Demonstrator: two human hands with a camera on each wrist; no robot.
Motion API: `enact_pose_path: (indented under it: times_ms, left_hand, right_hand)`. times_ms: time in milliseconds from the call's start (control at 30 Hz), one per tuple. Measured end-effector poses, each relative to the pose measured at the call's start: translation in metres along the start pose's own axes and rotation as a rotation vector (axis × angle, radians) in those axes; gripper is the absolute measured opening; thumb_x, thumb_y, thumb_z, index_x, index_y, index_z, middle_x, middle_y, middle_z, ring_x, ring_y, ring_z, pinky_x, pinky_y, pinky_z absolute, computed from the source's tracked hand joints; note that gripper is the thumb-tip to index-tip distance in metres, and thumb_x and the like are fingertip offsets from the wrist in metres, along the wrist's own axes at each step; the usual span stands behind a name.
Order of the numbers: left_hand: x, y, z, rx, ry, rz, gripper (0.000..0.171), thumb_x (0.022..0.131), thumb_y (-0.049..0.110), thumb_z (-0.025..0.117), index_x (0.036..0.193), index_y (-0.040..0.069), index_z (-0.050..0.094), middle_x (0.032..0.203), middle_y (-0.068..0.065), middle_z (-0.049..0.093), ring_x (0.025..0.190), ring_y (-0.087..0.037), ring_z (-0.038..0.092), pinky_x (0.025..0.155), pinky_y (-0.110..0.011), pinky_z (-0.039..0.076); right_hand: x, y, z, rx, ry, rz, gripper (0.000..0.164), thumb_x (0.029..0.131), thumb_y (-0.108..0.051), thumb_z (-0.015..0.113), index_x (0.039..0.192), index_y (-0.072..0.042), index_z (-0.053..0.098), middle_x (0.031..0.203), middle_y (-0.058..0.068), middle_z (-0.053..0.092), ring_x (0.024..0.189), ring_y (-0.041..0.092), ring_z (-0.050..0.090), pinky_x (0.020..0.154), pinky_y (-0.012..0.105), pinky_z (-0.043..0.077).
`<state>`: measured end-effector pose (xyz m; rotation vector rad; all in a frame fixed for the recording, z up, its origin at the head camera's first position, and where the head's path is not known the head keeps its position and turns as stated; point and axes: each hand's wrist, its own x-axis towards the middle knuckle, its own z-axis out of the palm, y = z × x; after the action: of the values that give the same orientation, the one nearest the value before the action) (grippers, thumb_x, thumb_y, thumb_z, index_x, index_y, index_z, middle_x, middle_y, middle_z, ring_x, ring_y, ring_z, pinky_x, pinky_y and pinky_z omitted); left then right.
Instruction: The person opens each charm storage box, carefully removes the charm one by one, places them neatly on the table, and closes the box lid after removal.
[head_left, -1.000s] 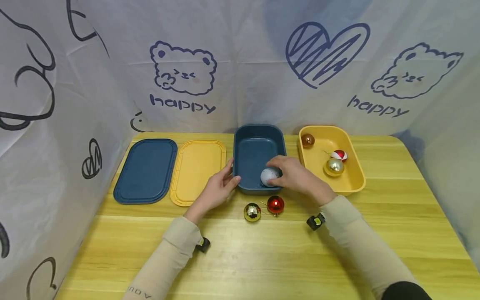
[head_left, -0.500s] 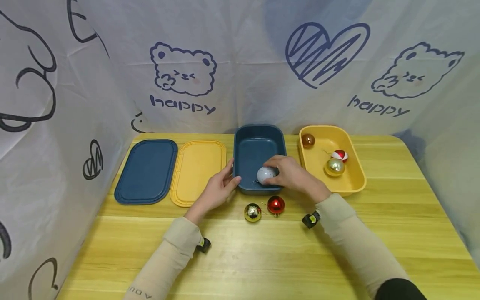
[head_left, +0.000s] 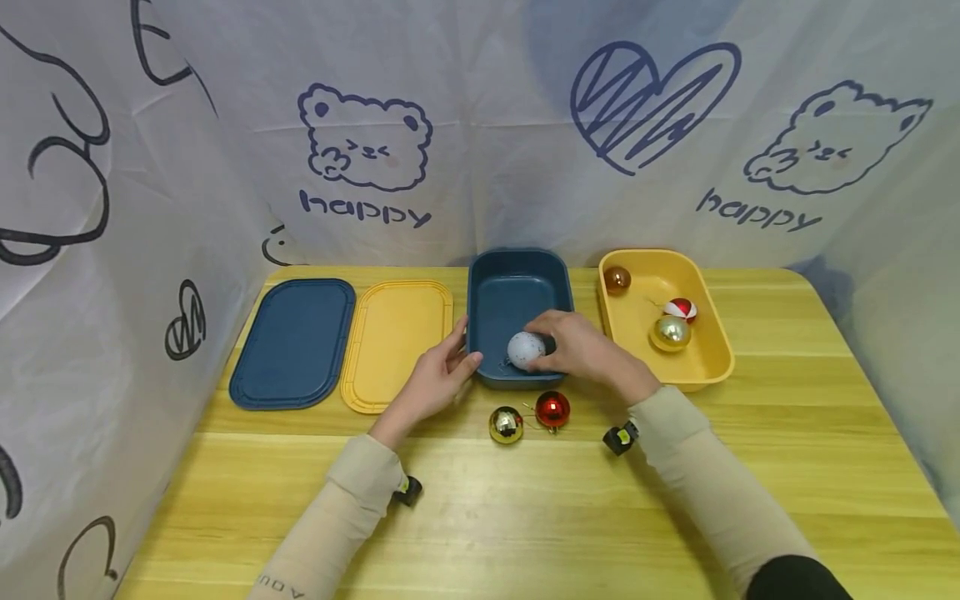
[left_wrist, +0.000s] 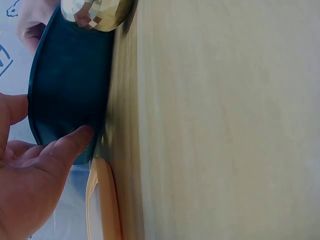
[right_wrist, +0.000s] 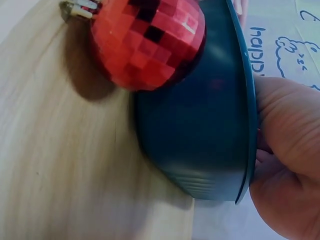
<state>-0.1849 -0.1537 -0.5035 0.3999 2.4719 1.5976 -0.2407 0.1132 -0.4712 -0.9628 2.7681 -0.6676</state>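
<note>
Low inside the front of a blue box, my right hand holds a speckled white Christmas ball between thumb and fingers. My left hand grips the box's front left corner, the thumb by the rim and the fingers along the outer wall. In the left wrist view those fingers touch the blue wall. In front of the box lie a faceted gold ball and a red one; the red ball looms large in the right wrist view, which does not show the white ball.
To the right, a yellow box holds a brown ball, a red-and-white ball and a gold ball. A blue lid and a yellow lid lie flat at left. A printed cloth hangs behind the table.
My right hand has moved slightly left inside the blue box with the white ball, which now shows more beyond the fingers. My left hand has stayed at the corner.
</note>
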Motion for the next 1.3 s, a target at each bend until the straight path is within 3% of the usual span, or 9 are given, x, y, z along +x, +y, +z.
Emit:
enact_pose_path:
  times_ms: [167, 400, 633, 833, 1300]
  left_hand:
    - [0.000, 0.001, 0.000, -0.003, 0.002, -0.009, 0.073, 0.110, 0.028, 0.059, 0.170, 0.013, 0.020, 0.167, -0.021, 0.037, 0.145, -0.034, 0.053, 0.115, -0.042, 0.048]
    - [0.001, 0.001, 0.001, 0.002, 0.009, -0.012, 0.073, 0.110, 0.027, 0.059, 0.170, 0.012, 0.020, 0.166, -0.021, 0.039, 0.145, -0.033, 0.053, 0.115, -0.041, 0.048]
    - [0.000, 0.002, 0.001, -0.002, 0.017, -0.008, 0.073, 0.109, 0.027, 0.060, 0.170, 0.014, 0.021, 0.166, -0.021, 0.038, 0.145, -0.035, 0.053, 0.116, -0.042, 0.048]
    - [0.000, 0.001, 0.001, -0.006, -0.002, -0.021, 0.074, 0.110, 0.028, 0.059, 0.171, 0.017, 0.018, 0.168, -0.022, 0.036, 0.146, -0.035, 0.052, 0.116, -0.042, 0.048]
    - [0.001, -0.004, 0.001, -0.017, 0.001, 0.016, 0.073, 0.110, 0.026, 0.060, 0.170, 0.013, 0.020, 0.165, -0.027, 0.037, 0.144, -0.038, 0.052, 0.116, -0.048, 0.047]
  right_hand:
    - [0.000, -0.002, 0.000, 0.012, 0.013, 0.014, 0.057, 0.087, -0.028, 0.088, 0.133, 0.000, 0.070, 0.133, 0.019, 0.070, 0.123, 0.036, 0.066, 0.105, 0.050, 0.056]
    - [-0.010, -0.007, -0.010, 0.167, 0.062, 0.060, 0.058, 0.086, -0.028, 0.090, 0.135, -0.002, 0.070, 0.129, 0.015, 0.071, 0.112, 0.028, 0.069, 0.096, 0.045, 0.060]
    - [-0.028, -0.011, -0.026, 0.266, 0.111, 0.084, 0.057, 0.085, -0.032, 0.091, 0.134, -0.009, 0.072, 0.126, 0.010, 0.071, 0.110, 0.024, 0.072, 0.096, 0.045, 0.062]
    - [-0.047, -0.009, -0.033, 0.284, 0.150, 0.108, 0.060, 0.083, -0.030, 0.092, 0.134, -0.006, 0.071, 0.128, 0.012, 0.072, 0.110, 0.026, 0.074, 0.102, 0.048, 0.060]
    - [-0.110, -0.003, -0.040, 0.275, 0.210, 0.136, 0.055, 0.082, -0.019, 0.093, 0.131, -0.006, 0.072, 0.125, 0.012, 0.072, 0.108, 0.028, 0.075, 0.095, 0.050, 0.062]
